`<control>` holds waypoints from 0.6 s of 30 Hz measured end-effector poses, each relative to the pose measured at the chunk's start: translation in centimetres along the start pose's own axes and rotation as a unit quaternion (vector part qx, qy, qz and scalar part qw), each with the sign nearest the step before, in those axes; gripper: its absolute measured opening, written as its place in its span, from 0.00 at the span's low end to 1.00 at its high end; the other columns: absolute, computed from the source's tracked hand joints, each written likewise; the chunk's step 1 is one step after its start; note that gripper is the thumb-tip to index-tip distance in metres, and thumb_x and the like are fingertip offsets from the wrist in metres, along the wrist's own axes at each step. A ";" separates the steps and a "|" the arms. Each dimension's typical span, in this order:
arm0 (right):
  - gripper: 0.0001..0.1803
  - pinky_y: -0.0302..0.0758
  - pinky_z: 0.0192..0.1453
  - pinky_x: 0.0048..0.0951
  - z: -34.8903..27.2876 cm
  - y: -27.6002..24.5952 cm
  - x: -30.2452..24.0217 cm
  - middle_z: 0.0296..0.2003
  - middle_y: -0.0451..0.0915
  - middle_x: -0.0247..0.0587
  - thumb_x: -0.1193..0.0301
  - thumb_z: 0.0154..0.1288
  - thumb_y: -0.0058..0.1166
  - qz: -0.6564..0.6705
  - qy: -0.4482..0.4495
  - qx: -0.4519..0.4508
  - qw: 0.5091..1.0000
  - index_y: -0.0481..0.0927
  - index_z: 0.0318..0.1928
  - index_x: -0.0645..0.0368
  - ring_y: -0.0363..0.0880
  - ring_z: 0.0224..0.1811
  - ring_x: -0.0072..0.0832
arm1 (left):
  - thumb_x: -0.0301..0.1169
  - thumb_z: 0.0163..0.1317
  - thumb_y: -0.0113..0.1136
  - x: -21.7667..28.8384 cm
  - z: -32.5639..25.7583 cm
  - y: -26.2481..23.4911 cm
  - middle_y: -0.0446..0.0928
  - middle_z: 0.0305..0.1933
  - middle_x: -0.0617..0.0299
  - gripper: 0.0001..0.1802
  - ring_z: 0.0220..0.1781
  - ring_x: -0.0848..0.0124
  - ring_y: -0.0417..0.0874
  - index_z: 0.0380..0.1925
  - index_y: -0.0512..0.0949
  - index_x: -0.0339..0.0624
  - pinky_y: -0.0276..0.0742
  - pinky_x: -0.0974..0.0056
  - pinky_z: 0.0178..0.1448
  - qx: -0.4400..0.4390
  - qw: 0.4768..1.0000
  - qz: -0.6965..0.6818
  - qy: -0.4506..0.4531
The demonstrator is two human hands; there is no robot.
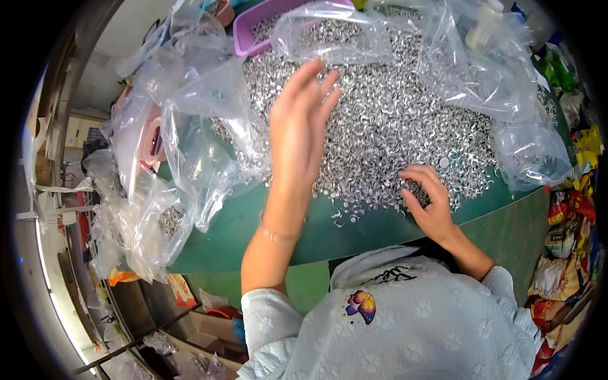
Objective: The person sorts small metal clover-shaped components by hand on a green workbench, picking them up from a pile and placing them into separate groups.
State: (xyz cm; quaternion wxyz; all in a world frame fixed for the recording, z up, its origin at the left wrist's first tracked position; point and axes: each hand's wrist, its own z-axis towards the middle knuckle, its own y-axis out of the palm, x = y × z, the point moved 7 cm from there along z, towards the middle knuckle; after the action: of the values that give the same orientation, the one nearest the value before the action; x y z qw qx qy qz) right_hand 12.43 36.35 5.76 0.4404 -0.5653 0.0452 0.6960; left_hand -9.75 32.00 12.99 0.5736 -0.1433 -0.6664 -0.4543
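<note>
A big heap of small shiny metal rings (392, 120) covers the green table (253, 221). My left hand (301, 126) is raised flat over the left part of the heap, fingers straight and apart, holding nothing that I can see. My right hand (427, 199) rests at the near edge of the heap with its fingers curled down onto the rings; whether it grips any is hidden. Clear plastic bags (190, 126) lie crumpled just left of my left hand.
A purple tray (244, 31) with more rings stands at the back. More clear plastic (481, 69) drapes over the heap's far right. Bags holding rings hang off the table's left edge (145, 221). Colourful packets (570, 247) pile up on the right.
</note>
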 end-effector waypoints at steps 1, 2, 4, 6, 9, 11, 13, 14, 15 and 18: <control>0.18 0.71 0.57 0.35 -0.2 0.5 -0.5 0.46 0.77 0.45 0.80 0.57 0.60 -0.035 -0.022 -0.020 0.999 0.78 0.49 0.64 0.76 0.51 0.41 | 0.24 0.70 0.46 0.4 -2.7 -1.0 0.67 0.67 0.43 0.22 0.68 0.51 0.71 0.63 0.67 0.28 0.68 0.54 0.70 0.018 0.996 0.089 0.010; 0.18 0.70 0.57 0.37 -0.3 1.1 -0.9 0.46 0.77 0.46 0.80 0.55 0.61 -0.071 -0.046 -0.039 0.996 0.79 0.49 0.63 0.75 0.52 0.43 | 0.23 0.69 0.49 0.1 -5.1 -2.5 0.71 0.64 0.46 0.20 0.66 0.55 0.74 0.60 0.71 0.30 0.69 0.57 0.69 0.024 0.977 0.209 0.020; 0.26 0.65 0.61 0.45 -0.9 2.7 -1.3 0.55 0.73 0.46 0.73 0.52 0.66 -0.143 -0.082 -0.100 0.981 0.77 0.54 0.60 0.69 0.61 0.46 | 0.18 0.62 0.57 -2.0 -10.0 -5.4 0.76 0.60 0.53 0.19 0.63 0.60 0.77 0.54 0.77 0.33 0.69 0.61 0.67 -0.001 0.891 0.446 0.081; 0.32 0.61 0.64 0.49 -1.2 3.9 -1.8 0.60 0.69 0.48 0.70 0.50 0.68 -0.219 -0.091 -0.122 0.964 0.74 0.58 0.59 0.65 0.65 0.48 | 0.22 0.53 0.68 -4.4 -12.8 -4.0 0.69 0.67 0.49 0.28 0.71 0.49 0.65 0.57 0.75 0.40 0.61 0.52 0.73 -0.109 0.815 0.564 0.083; 0.46 0.54 0.68 0.55 -1.1 3.2 -0.5 0.68 0.58 0.56 0.64 0.47 0.72 -0.258 -0.040 -0.018 0.965 0.64 0.67 0.58 0.55 0.71 0.55 | 0.35 0.50 0.74 -7.4 -14.8 -1.6 0.54 0.76 0.51 0.39 0.77 0.41 0.49 0.65 0.70 0.52 0.50 0.29 0.71 -0.184 0.744 0.628 0.137; 0.52 0.51 0.70 0.58 -0.7 2.4 0.6 0.71 0.53 0.60 0.61 0.46 0.73 -0.230 0.009 0.021 0.973 0.60 0.70 0.58 0.51 0.73 0.58 | 0.36 0.49 0.74 -8.5 -13.9 -0.6 0.53 0.77 0.53 0.41 0.77 0.40 0.48 0.66 0.68 0.54 0.50 0.26 0.69 -0.197 0.731 0.634 0.157; 0.52 0.51 0.70 0.58 -0.9 3.3 1.1 0.71 0.52 0.60 0.61 0.47 0.73 -0.285 -0.009 -0.030 0.958 0.59 0.70 0.58 0.51 0.73 0.58 | 0.37 0.50 0.73 -9.5 -12.9 0.1 0.52 0.77 0.54 0.42 0.77 0.40 0.49 0.67 0.68 0.55 0.52 0.26 0.68 -0.214 0.715 0.643 0.172; 0.52 0.51 0.70 0.58 -0.9 3.7 1.4 0.71 0.52 0.60 0.61 0.47 0.73 -0.312 -0.016 -0.052 0.949 0.59 0.71 0.58 0.51 0.73 0.58 | 0.37 0.50 0.72 -10.0 -12.7 0.1 0.53 0.77 0.55 0.41 0.76 0.40 0.50 0.67 0.68 0.54 0.53 0.26 0.68 -0.216 0.709 0.649 0.174; 0.51 0.53 0.70 0.56 -1.1 3.9 1.2 0.71 0.53 0.60 0.61 0.48 0.73 -0.327 -0.031 -0.049 0.943 0.60 0.70 0.58 0.51 0.73 0.59 | 0.36 0.50 0.72 -10.4 -12.5 0.0 0.53 0.77 0.56 0.41 0.76 0.40 0.50 0.67 0.68 0.54 0.54 0.27 0.68 -0.217 0.702 0.655 0.176; 0.48 0.55 0.70 0.55 -1.5 3.8 1.1 0.70 0.55 0.60 0.62 0.48 0.72 -0.312 -0.032 -0.037 0.949 0.63 0.69 0.56 0.53 0.73 0.59 | 0.30 0.51 0.66 -10.4 -12.7 -0.3 0.60 0.73 0.59 0.35 0.71 0.46 0.60 0.63 0.70 0.50 0.62 0.35 0.67 -0.209 0.672 0.682 0.200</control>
State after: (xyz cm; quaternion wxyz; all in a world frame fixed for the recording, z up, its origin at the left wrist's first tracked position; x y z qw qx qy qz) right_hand 11.07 33.82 2.71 0.6155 -0.5445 -0.1738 0.5426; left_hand 1.24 25.52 2.65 0.7984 -0.5797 -0.1406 -0.0821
